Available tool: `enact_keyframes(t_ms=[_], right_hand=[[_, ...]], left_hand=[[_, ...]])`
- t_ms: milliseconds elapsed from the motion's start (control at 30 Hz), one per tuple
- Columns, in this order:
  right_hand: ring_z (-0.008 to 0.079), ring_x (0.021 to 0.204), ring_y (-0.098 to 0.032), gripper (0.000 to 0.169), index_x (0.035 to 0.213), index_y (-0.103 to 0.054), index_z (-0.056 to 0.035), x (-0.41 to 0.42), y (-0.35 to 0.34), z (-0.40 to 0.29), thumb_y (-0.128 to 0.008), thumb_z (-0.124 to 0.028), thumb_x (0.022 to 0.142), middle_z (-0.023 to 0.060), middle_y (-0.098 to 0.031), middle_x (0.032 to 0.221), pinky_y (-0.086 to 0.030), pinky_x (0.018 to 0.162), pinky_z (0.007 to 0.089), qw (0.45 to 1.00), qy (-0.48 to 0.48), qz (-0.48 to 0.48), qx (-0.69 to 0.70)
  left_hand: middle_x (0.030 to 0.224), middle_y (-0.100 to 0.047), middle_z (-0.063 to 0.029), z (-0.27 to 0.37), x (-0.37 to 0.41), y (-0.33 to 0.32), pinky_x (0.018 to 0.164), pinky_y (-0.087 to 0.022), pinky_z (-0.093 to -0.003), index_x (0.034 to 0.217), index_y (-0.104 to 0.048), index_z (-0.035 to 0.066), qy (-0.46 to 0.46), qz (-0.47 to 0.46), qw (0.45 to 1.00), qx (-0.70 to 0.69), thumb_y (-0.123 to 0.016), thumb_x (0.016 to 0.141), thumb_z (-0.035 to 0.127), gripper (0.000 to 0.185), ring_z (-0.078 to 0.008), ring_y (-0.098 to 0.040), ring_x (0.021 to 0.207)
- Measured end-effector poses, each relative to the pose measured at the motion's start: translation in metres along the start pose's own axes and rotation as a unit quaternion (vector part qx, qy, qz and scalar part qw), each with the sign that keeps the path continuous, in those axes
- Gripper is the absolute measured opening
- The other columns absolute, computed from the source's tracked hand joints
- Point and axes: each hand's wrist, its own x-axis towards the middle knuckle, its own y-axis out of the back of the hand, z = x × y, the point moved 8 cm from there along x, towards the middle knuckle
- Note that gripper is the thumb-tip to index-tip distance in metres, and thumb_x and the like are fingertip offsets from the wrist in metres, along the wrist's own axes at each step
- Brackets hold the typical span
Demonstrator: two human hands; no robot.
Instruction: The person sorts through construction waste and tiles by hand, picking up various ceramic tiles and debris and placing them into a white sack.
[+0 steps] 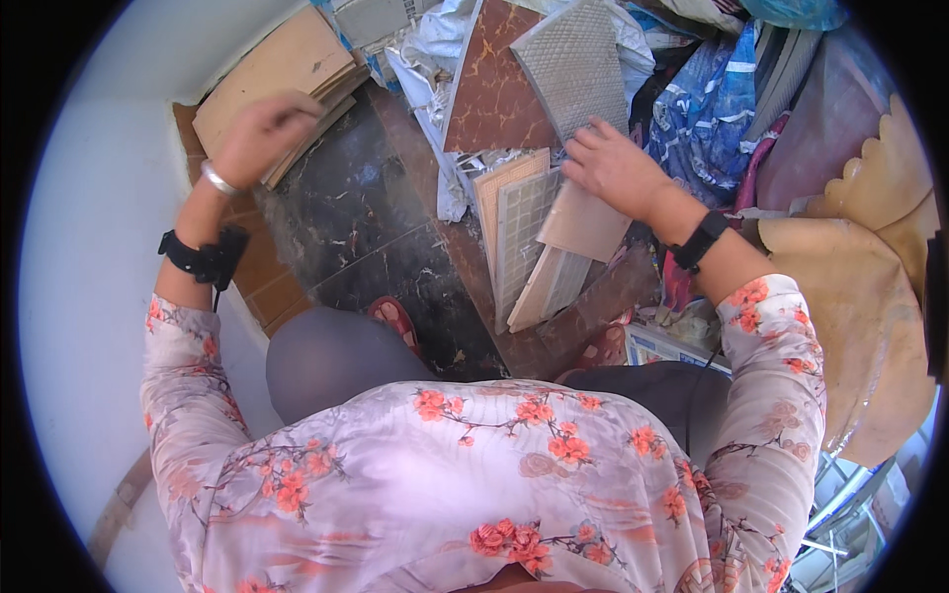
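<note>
My left hand [270,137] is raised over the near edge of a stack of beige tiles [278,70] at the upper left, its fingers curled; whether it touches them I cannot tell. My right hand [612,163] lies at the top of a small beige tile [582,219], fingers bent over its edge. That tile leans on several upright tile pieces, among them a grey grid-backed tile [523,241] and a thin peach tile [482,207]. Behind them stand a red-brown marbled tile [500,81] and a grey tile with a textured back [582,67].
Black marbled floor tiles [356,215] lie before my knees. A white wall [96,222] rises at the left. Blue and white plastic sacks [704,111] stand at the upper right, with a large tan scalloped sheet [852,319] below them. A white-edged box [667,345] is near my right knee.
</note>
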Motion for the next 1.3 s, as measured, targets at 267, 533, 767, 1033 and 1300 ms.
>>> enact_keyframes(t_ms=[267,533,767,1033,1300], right_hand=[[0.0195,0.087,-0.052,0.008,0.063,-0.059,-0.0132,-0.071,0.013,-0.013,-0.055,-0.015,0.069,0.0019,-0.053,0.076,-0.041,0.073,0.0312,0.991,0.054,-0.12,-0.016],[0.021,0.078,-0.057,0.005,0.063,-0.061,-0.0137,-0.036,0.137,-0.04,-0.059,-0.016,0.066,0.003,-0.056,0.071,-0.045,0.063,0.0331,0.995,0.053,-0.07,0.046],[0.025,0.079,-0.056,0.011,0.065,-0.061,-0.0104,0.029,0.192,-0.04,-0.068,-0.018,0.061,0.0043,-0.057,0.071,-0.047,0.065,0.0382,0.994,0.102,0.001,0.041],[0.0307,0.098,-0.054,0.042,0.103,-0.057,-0.0067,0.067,0.278,0.0,-0.073,-0.013,0.064,0.0127,-0.056,0.101,-0.046,0.084,0.0385,0.94,0.077,0.33,0.031],[0.0338,0.101,-0.055,0.042,0.11,-0.057,-0.0047,0.035,0.177,0.047,-0.071,-0.015,0.071,0.0165,-0.057,0.104,-0.046,0.086,0.0386,0.979,-0.133,0.045,0.145]], left_hand=[[0.073,-0.061,-0.0153,0.151,0.018,-0.138,0.06,-0.047,-0.0376,0.102,-0.056,0.001,-0.158,-0.311,0.937,0.025,-0.063,0.079,0.019,0.03,-0.0294,-0.061,0.066],[0.075,-0.061,-0.0223,0.245,0.017,-0.169,0.064,-0.048,-0.041,0.09,-0.057,-0.005,-0.142,-0.207,0.963,-0.102,-0.068,0.068,0.056,0.066,-0.0362,-0.061,0.071],[0.07,-0.059,-0.0224,0.23,-0.018,-0.099,0.063,-0.048,-0.0442,0.081,-0.058,-0.002,-0.088,-0.071,0.994,-0.001,-0.059,0.073,0.024,0.027,-0.0392,-0.059,0.067],[0.061,-0.054,-0.0008,0.15,-0.054,0.049,0.052,-0.042,-0.0269,0.079,-0.063,0.0,0.104,-0.056,0.993,-0.025,-0.062,0.075,0.025,0.024,-0.0081,-0.05,0.057],[0.076,-0.063,-0.0013,0.085,-0.083,0.154,0.058,-0.045,-0.0214,0.093,-0.065,-0.004,0.164,-0.011,0.979,-0.119,-0.065,0.073,0.02,0.032,-0.0073,-0.056,0.063]])
